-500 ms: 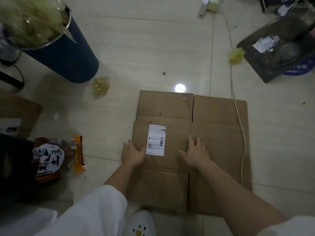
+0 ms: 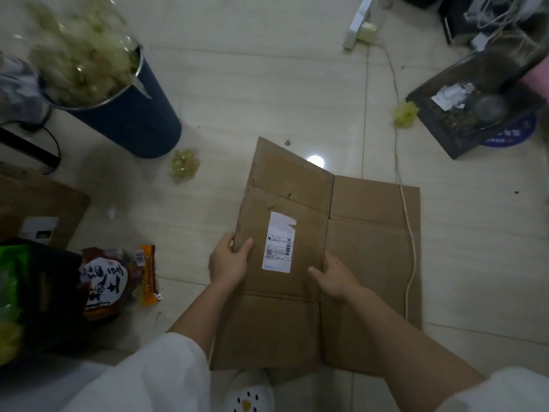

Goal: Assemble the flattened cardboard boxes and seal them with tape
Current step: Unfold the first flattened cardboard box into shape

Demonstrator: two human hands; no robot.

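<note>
Cardboard box flat on the floor, left edge gripped

Cardboard box (image 2: 341, 263) lies flattened on the pale tiled floor (image 2: 252, 84), right in front of us, with its long axis running away from our body toward the top of the view. Its left half tilts up off the tiles while the right half lies flat. A white shipping label (image 2: 279, 242) sits on the left panel, its long side running the same way as the box. A thin pale cord (image 2: 410, 233) crosses the right panel.

Our left hand (image 2: 228, 263) grips the box's left edge, thumb on top and fingers curled under it. Our right hand (image 2: 335, 278) rests on the middle crease with fingers fairly straight, pressing the cardboard; it holds nothing.

Containers: a dark blue bin (image 2: 127, 114) stands far left, heaped over its rim with pale yellow-green crumpled material, blurred so we cannot tell what it is. A dark tray (image 2: 463, 114) at far right holds a torn white paper scrap and a dull round object.

1 small yellow-green clump (image 2: 184, 166) lies near the bin's base, and another (image 2: 405, 114) lies just beside the tray. A red and orange snack packet (image 2: 118, 278) lies left of our left hand, well apart from the box. Another brown cardboard piece (image 2: 38, 209) sits at the left edge. A white shoe (image 2: 249, 394) shows below the box.
</note>
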